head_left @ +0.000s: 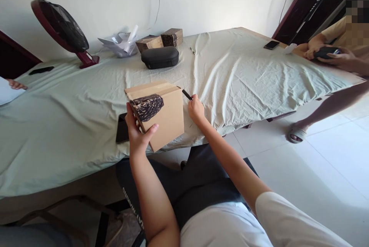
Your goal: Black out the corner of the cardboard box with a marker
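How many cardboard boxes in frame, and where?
3. One box is in the person's left hand. The rear left box and rear right box sit side by side behind the black case. Others could be hidden.

A white top (pixel 221 227) fills 6 o'clock, its loose short sleeve (pixel 288 216) at 4 o'clock. Dark trousers (pixel 201 177), also toward 6 o'clock, carry white capital lettering (pixel 132 206) along one leg at 7 o'clock.
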A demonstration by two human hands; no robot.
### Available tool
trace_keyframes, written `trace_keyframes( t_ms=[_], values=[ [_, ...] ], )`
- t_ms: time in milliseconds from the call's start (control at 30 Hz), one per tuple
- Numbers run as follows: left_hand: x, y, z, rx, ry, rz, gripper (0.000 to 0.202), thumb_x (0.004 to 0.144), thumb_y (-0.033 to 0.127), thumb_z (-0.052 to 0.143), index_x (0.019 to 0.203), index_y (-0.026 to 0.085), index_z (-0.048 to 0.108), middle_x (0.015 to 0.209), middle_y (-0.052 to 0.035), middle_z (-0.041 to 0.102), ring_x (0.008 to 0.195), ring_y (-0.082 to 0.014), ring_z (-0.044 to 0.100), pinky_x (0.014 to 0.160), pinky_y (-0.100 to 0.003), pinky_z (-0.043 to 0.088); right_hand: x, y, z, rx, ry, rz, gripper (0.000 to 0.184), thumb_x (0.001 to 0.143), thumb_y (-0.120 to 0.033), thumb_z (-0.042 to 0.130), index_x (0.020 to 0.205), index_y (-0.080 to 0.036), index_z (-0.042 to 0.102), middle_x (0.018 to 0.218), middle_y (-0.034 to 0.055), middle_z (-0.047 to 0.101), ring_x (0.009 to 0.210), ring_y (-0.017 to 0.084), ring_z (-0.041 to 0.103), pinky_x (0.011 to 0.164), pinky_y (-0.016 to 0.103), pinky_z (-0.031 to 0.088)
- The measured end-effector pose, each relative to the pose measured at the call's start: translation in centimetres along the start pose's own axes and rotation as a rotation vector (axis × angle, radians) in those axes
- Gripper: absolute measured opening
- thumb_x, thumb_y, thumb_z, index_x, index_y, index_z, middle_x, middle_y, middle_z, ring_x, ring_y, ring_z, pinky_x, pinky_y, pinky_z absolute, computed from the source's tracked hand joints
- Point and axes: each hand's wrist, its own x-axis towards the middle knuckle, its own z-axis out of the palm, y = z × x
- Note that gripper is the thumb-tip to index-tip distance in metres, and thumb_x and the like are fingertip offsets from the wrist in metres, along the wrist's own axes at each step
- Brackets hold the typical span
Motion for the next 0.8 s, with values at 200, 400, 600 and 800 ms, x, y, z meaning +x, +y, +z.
trace_keyframes(
  t_ms=[200, 400, 600, 800],
  values=[
    [0.1, -0.1, 0.0, -0.035, 0.025, -0.028, 0.126, 0.075, 0.064, 0.095, 0.178, 0.029, 0.030, 0.171, -0.0213, 0.045, 0.157, -0.0420, 0.053, 0.127, -0.054, 0.050, 0.3, -0.2, -0.5, -0.052, -0.051, 0.023, 0.044, 0.121, -0.041, 0.029, 0.135, -0.019, 0.065, 0.129, 0.0182, 0.081, 0.114, 0.035, 0.077, 0.092, 0.039, 0.052],
    [0.1, -0.3, -0.1, -0.031, 0.024, -0.016, 0.129, 0.073, 0.068, 0.096, 0.178, 0.030, 0.031, 0.170, -0.0217, 0.045, 0.155, -0.0427, 0.053, 0.124, -0.055, 0.052, 2.1, 0.2, -1.7, -0.149, -0.152, 0.062, 0.048, 0.120, -0.038, 0.033, 0.133, -0.014, 0.073, 0.131, 0.0257, 0.080, 0.118, 0.037, 0.079, 0.093, 0.041, 0.055],
    [0.1, -0.8, -0.1, -0.045, 0.032, -0.029, 0.132, 0.073, 0.069, 0.095, 0.180, 0.030, 0.029, 0.167, -0.0215, 0.047, 0.150, -0.0425, 0.057, 0.119, -0.053, 0.056, 2.3, 0.2, -1.9, -0.220, -0.206, 0.035, 0.046, 0.120, -0.036, 0.039, 0.135, -0.011, 0.074, 0.136, 0.0284, 0.079, 0.126, 0.038, 0.078, 0.097, 0.041, 0.055],
    [0.2, -0.9, -0.2, -0.043, 0.039, -0.040, 0.133, 0.071, 0.067, 0.097, 0.179, 0.030, 0.030, 0.165, -0.0215, 0.048, 0.148, -0.0424, 0.058, 0.115, -0.051, 0.058, 2.4, -0.4, -1.9, -0.207, -0.215, 0.050, 0.050, 0.120, -0.042, 0.043, 0.133, -0.008, 0.076, 0.139, 0.0303, 0.077, 0.131, 0.039, 0.075, 0.104, 0.045, 0.056]
  ],
)
